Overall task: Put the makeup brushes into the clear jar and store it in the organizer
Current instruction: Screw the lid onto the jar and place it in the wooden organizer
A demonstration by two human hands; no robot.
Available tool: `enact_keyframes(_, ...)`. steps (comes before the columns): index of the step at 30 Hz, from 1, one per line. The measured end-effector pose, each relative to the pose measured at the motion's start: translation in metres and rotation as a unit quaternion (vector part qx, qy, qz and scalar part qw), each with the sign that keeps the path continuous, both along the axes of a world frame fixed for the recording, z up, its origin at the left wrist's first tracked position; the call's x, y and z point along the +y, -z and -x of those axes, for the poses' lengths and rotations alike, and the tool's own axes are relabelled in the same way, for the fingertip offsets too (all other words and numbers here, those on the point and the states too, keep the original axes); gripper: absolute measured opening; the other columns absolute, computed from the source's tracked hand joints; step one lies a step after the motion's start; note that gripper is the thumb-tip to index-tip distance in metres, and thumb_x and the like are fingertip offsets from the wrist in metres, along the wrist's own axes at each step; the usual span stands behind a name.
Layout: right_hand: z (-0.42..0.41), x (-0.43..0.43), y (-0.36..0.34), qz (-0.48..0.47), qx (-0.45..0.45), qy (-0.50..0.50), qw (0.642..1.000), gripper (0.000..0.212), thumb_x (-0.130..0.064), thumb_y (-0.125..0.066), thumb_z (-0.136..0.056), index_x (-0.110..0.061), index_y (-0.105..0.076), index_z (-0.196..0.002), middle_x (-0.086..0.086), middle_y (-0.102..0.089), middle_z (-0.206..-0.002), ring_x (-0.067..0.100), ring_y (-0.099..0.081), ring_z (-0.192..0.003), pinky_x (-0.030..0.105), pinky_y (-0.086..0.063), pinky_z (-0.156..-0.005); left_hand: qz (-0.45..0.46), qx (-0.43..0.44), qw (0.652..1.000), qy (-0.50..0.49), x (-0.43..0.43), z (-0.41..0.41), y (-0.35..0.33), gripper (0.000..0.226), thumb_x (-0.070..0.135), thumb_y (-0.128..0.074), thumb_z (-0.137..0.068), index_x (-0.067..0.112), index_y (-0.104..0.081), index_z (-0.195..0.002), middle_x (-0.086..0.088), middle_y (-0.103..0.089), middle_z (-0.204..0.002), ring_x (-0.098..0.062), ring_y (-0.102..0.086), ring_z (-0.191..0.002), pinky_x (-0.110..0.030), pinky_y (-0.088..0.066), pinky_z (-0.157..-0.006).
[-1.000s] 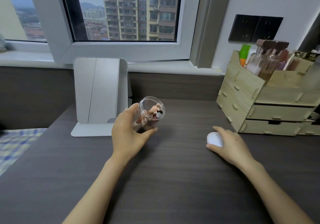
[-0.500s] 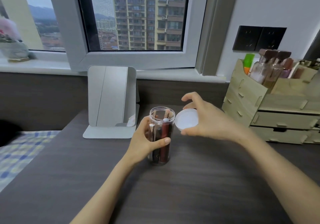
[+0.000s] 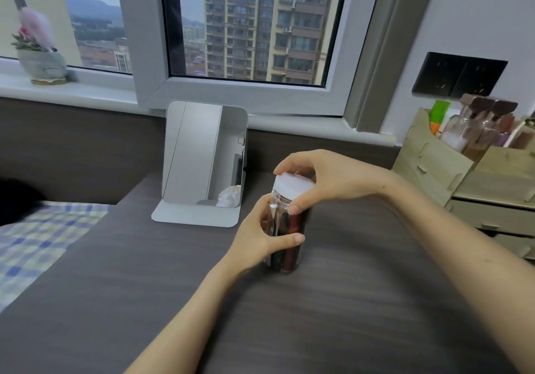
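The clear jar (image 3: 285, 236) stands upright on the dark wooden desk (image 3: 333, 315) with dark and red makeup brushes (image 3: 293, 226) inside. My left hand (image 3: 257, 236) wraps around the jar's body from the left. A white lid (image 3: 293, 186) sits on the jar's mouth, and my right hand (image 3: 324, 179) grips that lid from above with fingers and thumb. The wooden organizer (image 3: 440, 165) stands at the right edge of the desk, apart from the jar.
A white standing mirror (image 3: 202, 159) sits behind and left of the jar. The organizer's top holds bottles (image 3: 474, 130) and has drawers (image 3: 492, 217) below. A potted plant (image 3: 40, 52) rests on the windowsill. A checked blanket (image 3: 37, 246) lies left of the desk.
My left hand stood the tilted jar upright on the desk. My right hand picked the white lid off the desk, carried it left and set it on the jar's mouth.
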State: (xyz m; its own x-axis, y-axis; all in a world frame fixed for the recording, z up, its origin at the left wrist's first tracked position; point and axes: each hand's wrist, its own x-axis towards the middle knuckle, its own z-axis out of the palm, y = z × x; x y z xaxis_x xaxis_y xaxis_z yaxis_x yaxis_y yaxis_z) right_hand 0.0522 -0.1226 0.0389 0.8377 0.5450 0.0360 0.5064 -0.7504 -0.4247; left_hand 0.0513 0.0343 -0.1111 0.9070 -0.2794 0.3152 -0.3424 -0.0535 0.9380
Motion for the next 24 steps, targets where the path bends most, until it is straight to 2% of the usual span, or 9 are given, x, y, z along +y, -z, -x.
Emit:
enact_keyframes(5,-0.002,0.005,-0.004,0.038,0.008,-0.023,0.999,0.061,-0.037,-0.082,-0.062,-0.035,-0.055,-0.116,-0.014,-0.058,-0.115,0.007,-0.054,-0.106,0.026,-0.047,-0.090,-0.014,0.007,1.000,-0.008,0.000,-0.001,-0.001,0.067,0.044,-0.086,-0.055,0.037,-0.052,-0.112,0.009,-0.067,-0.106,-0.013,-0.062,-0.102,-0.042,-0.049,-0.093)
enact_keyframes(10,0.003,0.009,0.001,0.093,-0.040,0.007,0.995,0.059,-0.053,-0.076,-0.060,-0.038,-0.052,-0.112,-0.014,-0.057,-0.112,0.005,-0.051,-0.099,0.021,-0.044,-0.077,-0.019,0.007,1.000,-0.018,-0.001,-0.001,-0.001,0.065,0.045,-0.086,-0.053,0.040,-0.052,-0.107,0.007,-0.066,-0.104,-0.016,-0.062,-0.101,-0.043,-0.049,-0.091)
enact_keyframes(12,0.006,0.015,0.010,0.143,-0.123,0.060,0.980,0.062,-0.073,-0.057,-0.062,-0.035,-0.052,-0.110,-0.006,-0.059,-0.105,0.016,-0.054,-0.093,0.030,-0.044,-0.074,-0.022,0.001,1.000,-0.021,-0.002,-0.001,-0.001,0.060,0.046,-0.086,-0.053,0.042,-0.052,-0.103,0.011,-0.065,-0.102,-0.017,-0.061,-0.100,-0.043,-0.049,-0.090)
enact_keyframes(14,0.010,0.023,0.020,0.209,-0.227,0.106,0.945,0.084,-0.089,-0.022,-0.059,-0.031,-0.052,-0.112,0.001,-0.062,-0.099,0.023,-0.055,-0.083,0.033,-0.038,-0.068,-0.027,-0.003,0.999,-0.032,-0.002,-0.001,-0.001,0.058,0.049,-0.085,-0.052,0.048,-0.053,-0.101,0.015,-0.065,-0.102,-0.013,-0.061,-0.099,-0.040,-0.049,-0.090)
enact_keyframes(16,0.014,0.023,0.021,0.233,-0.241,0.100,0.937,0.106,-0.091,0.005,-0.050,-0.035,-0.045,-0.125,0.003,-0.065,-0.105,0.027,-0.059,-0.091,0.036,-0.038,-0.071,-0.028,0.002,0.999,-0.034,-0.003,-0.001,0.000,0.064,0.050,-0.085,-0.051,0.050,-0.052,-0.106,0.010,-0.065,-0.107,-0.011,-0.060,-0.103,-0.038,-0.048,-0.092)
enact_keyframes(18,0.017,0.015,0.012,0.186,-0.174,0.064,0.965,0.095,-0.091,-0.003,-0.056,-0.046,-0.031,-0.135,-0.002,-0.059,-0.120,0.024,-0.056,-0.109,0.038,-0.040,-0.081,-0.027,0.004,0.999,-0.027,-0.002,-0.001,-0.001,0.069,0.050,-0.085,-0.051,0.049,-0.049,-0.110,0.007,-0.065,-0.110,-0.012,-0.059,-0.105,-0.037,-0.048,-0.093)
enact_keyframes(20,0.019,0.011,0.001,0.147,-0.105,0.026,0.983,0.071,-0.080,-0.030,-0.071,-0.050,-0.026,-0.135,-0.007,-0.053,-0.124,0.020,-0.053,-0.112,0.037,-0.041,-0.087,-0.025,0.005,0.999,-0.025,-0.002,0.000,-0.002,0.068,0.050,-0.084,-0.051,0.044,-0.050,-0.109,0.005,-0.065,-0.107,-0.014,-0.059,-0.102,-0.039,-0.048,-0.092)
enact_keyframes(21,0.019,0.011,0.000,0.163,-0.119,0.023,0.979,0.066,-0.074,-0.036,-0.074,-0.050,-0.028,-0.135,-0.007,-0.055,-0.123,0.021,-0.054,-0.111,0.036,-0.042,-0.087,-0.025,0.006,0.999,-0.023,-0.002,0.000,-0.003,0.068,0.050,-0.084,-0.051,0.042,-0.050,-0.109,0.004,-0.065,-0.106,-0.016,-0.060,-0.101,-0.040,-0.048,-0.092)
enact_keyframes(24,0.015,0.017,0.002,0.240,-0.240,0.070,0.938,0.083,-0.085,-0.012,-0.067,-0.043,-0.040,-0.133,0.003,-0.067,-0.118,0.026,-0.059,-0.110,0.036,-0.042,-0.078,-0.032,0.009,0.999,-0.016,-0.002,0.001,-0.003,0.074,0.049,-0.085,-0.053,0.042,-0.048,-0.116,0.005,-0.064,-0.113,-0.013,-0.058,-0.107,-0.039,-0.046,-0.095)
